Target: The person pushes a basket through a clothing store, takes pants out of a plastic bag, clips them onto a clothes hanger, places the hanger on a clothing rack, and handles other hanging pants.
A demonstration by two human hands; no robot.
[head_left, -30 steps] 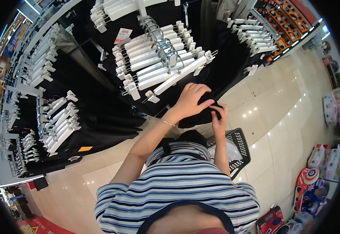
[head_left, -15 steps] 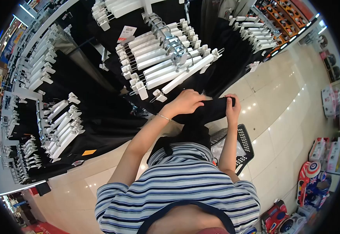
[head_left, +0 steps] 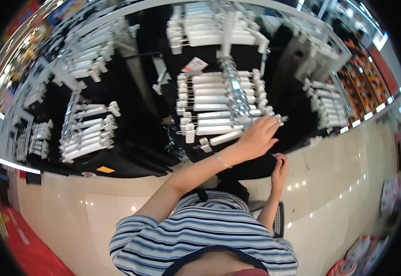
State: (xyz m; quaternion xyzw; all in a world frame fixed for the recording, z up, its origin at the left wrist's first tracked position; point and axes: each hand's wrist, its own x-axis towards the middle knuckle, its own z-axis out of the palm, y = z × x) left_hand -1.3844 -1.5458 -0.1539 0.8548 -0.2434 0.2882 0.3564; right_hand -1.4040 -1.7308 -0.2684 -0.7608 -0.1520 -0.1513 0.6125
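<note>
1. Nearest of all, your striped shirt fills six o'clock – take your chest as the hub, twelve dead ahead.
2. Just beyond it, between two and three, the dark perforated edge of a basket peeps past your right forearm, the pale tiled floor gleaming behind.
3. Out towards two comes your right hand, fingers bent in narrow, tips at the edge of the dark fabric; whether they pinch it, you can't tell from here.
4. And there's that fabric, a black garment at one o'clock, below your left hand and reaching across to the right one.
5. That left hand, a thin bracelet at its wrist, lies over the right end of the front hanger – thumb apart from the fingers, fingertips near the clip; a grip can't be made out.
6. The hanger slants, its left clip lower, in front of a packed row of white hangers at twelve, metal hooks bunched along the rail, a red-and-white price tag behind.
7. Farther off, more white hangers crowd ten o'clock, and orange shelving glows, blurred, around two.
</note>
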